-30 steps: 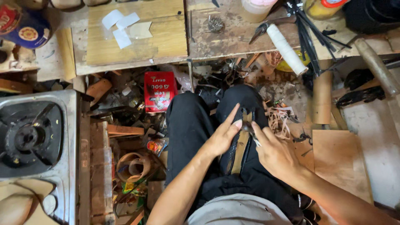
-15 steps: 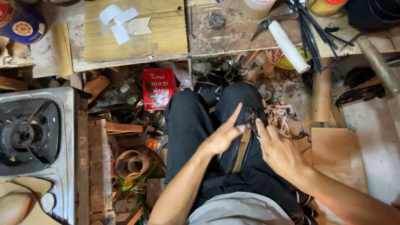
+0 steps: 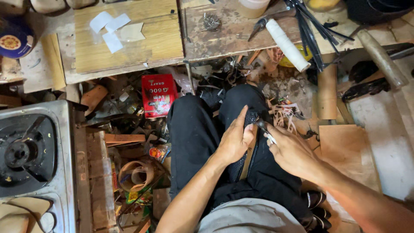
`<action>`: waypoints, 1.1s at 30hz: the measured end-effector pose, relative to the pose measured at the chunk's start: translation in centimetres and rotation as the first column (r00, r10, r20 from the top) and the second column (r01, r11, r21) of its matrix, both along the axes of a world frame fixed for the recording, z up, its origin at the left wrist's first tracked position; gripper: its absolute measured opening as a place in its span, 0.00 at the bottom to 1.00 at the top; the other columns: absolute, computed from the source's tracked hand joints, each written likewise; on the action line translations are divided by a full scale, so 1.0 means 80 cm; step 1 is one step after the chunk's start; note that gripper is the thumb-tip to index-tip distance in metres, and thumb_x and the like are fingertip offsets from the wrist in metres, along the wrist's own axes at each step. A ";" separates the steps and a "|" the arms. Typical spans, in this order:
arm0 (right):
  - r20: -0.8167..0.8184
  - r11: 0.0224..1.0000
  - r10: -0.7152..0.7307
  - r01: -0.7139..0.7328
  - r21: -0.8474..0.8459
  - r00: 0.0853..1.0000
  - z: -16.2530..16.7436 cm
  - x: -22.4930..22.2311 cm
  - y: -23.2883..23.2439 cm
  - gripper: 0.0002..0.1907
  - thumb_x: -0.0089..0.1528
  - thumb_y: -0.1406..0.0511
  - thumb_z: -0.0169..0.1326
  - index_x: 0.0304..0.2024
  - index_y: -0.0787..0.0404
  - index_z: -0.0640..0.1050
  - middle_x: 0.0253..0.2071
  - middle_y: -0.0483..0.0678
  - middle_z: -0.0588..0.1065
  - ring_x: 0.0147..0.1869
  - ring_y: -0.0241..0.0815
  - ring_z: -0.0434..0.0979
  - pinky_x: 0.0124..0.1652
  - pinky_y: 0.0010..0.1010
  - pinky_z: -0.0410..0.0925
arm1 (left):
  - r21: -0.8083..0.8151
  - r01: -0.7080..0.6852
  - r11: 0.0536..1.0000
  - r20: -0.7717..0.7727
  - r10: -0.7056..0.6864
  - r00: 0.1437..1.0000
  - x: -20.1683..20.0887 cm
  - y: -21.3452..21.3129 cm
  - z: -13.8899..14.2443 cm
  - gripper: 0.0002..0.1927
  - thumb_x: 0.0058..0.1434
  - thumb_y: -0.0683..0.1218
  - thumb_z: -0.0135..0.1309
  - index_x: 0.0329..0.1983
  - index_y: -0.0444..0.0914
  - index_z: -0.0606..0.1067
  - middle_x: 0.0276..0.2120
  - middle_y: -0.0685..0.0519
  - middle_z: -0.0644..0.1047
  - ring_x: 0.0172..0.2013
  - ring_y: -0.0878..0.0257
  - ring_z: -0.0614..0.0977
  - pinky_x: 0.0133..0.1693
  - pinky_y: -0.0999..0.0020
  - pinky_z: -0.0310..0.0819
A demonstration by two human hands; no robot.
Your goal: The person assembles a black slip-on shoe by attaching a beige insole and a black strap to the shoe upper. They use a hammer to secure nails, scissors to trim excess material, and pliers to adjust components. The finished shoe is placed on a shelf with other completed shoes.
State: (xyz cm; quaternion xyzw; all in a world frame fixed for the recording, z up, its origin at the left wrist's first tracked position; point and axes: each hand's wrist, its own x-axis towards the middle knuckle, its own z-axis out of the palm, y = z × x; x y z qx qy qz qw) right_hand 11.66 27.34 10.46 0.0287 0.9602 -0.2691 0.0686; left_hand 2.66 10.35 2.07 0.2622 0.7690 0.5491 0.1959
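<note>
At the far left the steel gas stove [image 3: 36, 159] sits where it sat a second ago, and the red printed box [image 3: 158, 95] lies among the scraps on the floor just as before; nothing there has shifted, only my head has tipped a little so the bench above shows more. Coming right to my lap, my left hand [image 3: 235, 140] has drawn in slightly: a second ago its fingers were spread and lifted, and now they lie flatter and closer together, palm pressing the tan leather strip [image 3: 246, 160] down against my black trouser leg, the forefinger stretched along it toward the knee. The strip runs along my thigh, its upper end hidden under that hand. My right hand [image 3: 290, 151] has closed up to the left one, so the two are now just beside each other, where before there was a clear gap. Its fingers are curled narrow around a small dark-handled tool [image 3: 261, 126], whose tip meets the strip close to my left fingertips; I cannot tell what kind of blade or point it carries. I judge the strip is pinned firmer now and the tool is set to work on it. Farther right, the white roll [image 3: 286, 44] lies on the bench edge, unmoved.
</note>
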 end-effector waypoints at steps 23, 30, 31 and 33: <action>-0.071 0.991 -0.115 0.110 -0.073 0.991 -0.023 0.011 -0.013 0.31 0.59 0.70 0.53 0.65 0.66 0.67 0.53 0.64 0.73 0.52 0.66 0.75 0.49 0.49 0.68 | 0.012 -0.071 0.997 0.004 0.071 0.997 -0.001 0.009 0.012 0.30 0.68 0.46 0.43 0.73 0.34 0.58 0.53 0.30 0.75 0.56 0.37 0.77 0.57 0.52 0.69; 0.006 0.991 -0.071 0.070 0.114 0.997 0.009 0.005 -0.022 0.34 0.55 0.69 0.54 0.66 0.65 0.67 0.47 0.61 0.73 0.44 0.65 0.77 0.43 0.51 0.71 | 0.011 -0.086 0.996 -0.033 0.087 0.996 0.001 0.011 0.007 0.31 0.68 0.46 0.43 0.73 0.32 0.59 0.57 0.28 0.74 0.60 0.37 0.75 0.61 0.53 0.66; -0.065 0.986 -0.068 0.077 0.149 0.996 0.006 0.007 -0.027 0.34 0.55 0.69 0.54 0.66 0.65 0.67 0.47 0.61 0.73 0.42 0.65 0.78 0.41 0.51 0.71 | 0.016 -0.070 0.997 -0.024 0.071 0.997 0.001 0.010 0.005 0.31 0.68 0.46 0.42 0.73 0.32 0.58 0.57 0.28 0.73 0.60 0.38 0.74 0.62 0.54 0.66; -0.208 0.972 -0.051 0.096 0.214 0.977 -0.006 0.012 -0.036 0.34 0.55 0.69 0.54 0.65 0.64 0.68 0.48 0.61 0.73 0.37 0.66 0.78 0.37 0.51 0.72 | 0.026 -0.039 0.999 -0.008 0.039 0.999 -0.003 0.007 0.002 0.32 0.68 0.47 0.41 0.74 0.32 0.57 0.57 0.28 0.73 0.61 0.38 0.73 0.62 0.54 0.64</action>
